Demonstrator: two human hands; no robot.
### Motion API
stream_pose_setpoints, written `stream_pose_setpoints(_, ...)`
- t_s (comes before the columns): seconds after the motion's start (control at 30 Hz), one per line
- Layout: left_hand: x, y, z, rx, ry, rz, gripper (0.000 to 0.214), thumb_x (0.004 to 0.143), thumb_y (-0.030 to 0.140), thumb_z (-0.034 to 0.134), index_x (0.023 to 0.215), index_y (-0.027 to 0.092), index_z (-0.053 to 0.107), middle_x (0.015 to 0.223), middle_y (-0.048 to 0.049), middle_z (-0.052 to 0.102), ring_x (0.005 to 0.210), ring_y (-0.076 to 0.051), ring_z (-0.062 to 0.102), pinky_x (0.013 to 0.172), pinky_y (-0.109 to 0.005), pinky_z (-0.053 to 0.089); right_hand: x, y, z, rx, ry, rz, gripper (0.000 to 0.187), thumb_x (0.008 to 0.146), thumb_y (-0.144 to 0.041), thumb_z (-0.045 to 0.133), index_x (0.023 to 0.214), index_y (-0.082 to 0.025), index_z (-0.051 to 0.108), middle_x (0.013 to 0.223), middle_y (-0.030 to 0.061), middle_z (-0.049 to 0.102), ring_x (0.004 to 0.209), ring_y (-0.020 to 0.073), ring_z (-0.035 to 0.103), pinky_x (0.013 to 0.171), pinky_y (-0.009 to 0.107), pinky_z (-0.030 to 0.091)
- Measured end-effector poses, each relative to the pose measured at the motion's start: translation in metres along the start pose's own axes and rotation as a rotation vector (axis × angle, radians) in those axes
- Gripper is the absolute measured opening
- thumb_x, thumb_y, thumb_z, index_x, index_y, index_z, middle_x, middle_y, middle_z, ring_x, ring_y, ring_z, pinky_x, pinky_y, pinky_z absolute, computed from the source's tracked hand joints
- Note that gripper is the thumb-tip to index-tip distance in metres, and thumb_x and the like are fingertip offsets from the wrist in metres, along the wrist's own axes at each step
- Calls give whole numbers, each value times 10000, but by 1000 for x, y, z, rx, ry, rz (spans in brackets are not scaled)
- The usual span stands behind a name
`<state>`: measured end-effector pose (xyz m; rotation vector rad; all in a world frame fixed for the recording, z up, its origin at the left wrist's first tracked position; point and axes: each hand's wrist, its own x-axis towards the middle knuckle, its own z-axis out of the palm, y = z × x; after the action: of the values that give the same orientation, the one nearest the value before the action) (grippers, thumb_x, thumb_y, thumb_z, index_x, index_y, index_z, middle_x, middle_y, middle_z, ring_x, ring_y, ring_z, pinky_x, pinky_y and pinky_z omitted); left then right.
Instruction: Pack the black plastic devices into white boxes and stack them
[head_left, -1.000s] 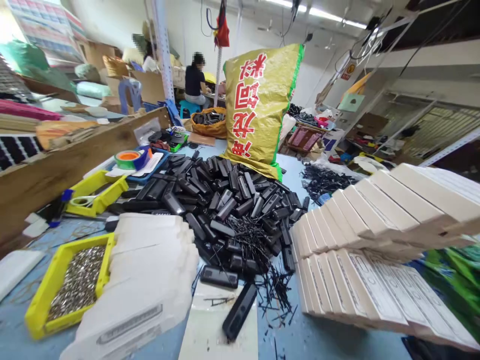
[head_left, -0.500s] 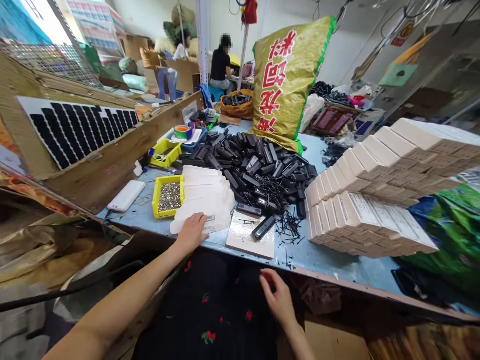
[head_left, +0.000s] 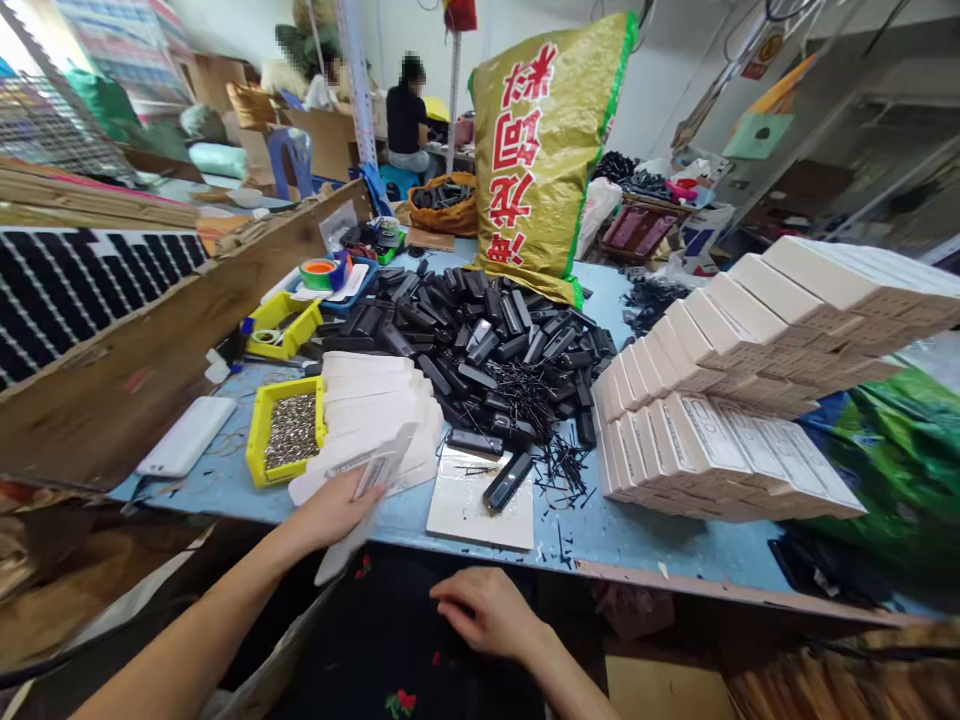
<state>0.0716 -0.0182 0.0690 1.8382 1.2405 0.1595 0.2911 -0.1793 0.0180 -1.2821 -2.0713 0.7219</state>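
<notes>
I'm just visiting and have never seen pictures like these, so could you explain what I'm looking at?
There's no machine here: these are a person's two bare hands. Every picture comes from one camera worn on that person's head, looking forward and down.

The left hand grips a flat white piece with printing on it. The right hand hangs in front of the lap, loosely curled, with nothing visible in it.

On the blue table lie more flat white pieces, a yellow tray of small shiny bits, a heap of black pieces and stacked white boxes. A gold sack stands behind the heap.
</notes>
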Motion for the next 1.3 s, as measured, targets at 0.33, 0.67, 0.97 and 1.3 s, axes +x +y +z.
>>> stream_pose_setpoints(0.33, 13, 34, 64, -625, -415, 169, 638, 670, 429, 638, 1233, 177, 475, 1038, -72, 650, 963, -259, 590, 904, -413, 441, 73, 1, -53, -320, 400, 9, 280, 881, -358, 585, 1099, -189, 629, 1187, 110, 551, 1174, 253, 456, 991, 427, 399)
stream_pose_setpoints(0.67, 4, 34, 20, -95, -294, 361, 714, 797, 426, 633, 1425, 281, 327, 1343, -94, 522, 1209, -292, 501, 1019, -386, 367, 55, -4, -54, 147, 463, 212, 286, 847, -426, 623, 672, -201, 613, 965, 51, 500, 987, 208, 463, 902, 381, 395)
stream_pose_setpoints(0.97, 4, 43, 64, -190, -265, 433, 802, 622, 395, 789, 1299, 230, 391, 1292, -110, 501, 1124, -279, 531, 976, -390, 420, 53, 9, -37, 738, 346, 369, 486, 904, -564, 448, 1172, -184, 589, 956, 69, 648, 824, 189, 634, 727, 308, 536)
stream_pose_setpoints(1.3, -1, 55, 69, -334, -168, 183, 1066, 691, 250, 684, 1494, 222, -16, 1187, -103, 599, 910, -226, 632, 875, -367, 470, 56, -8, -38, 538, 415, 269, 320, 935, -378, 481, 1162, -235, 656, 1102, 63, 690, 1016, 205, 656, 884, 372, 548)
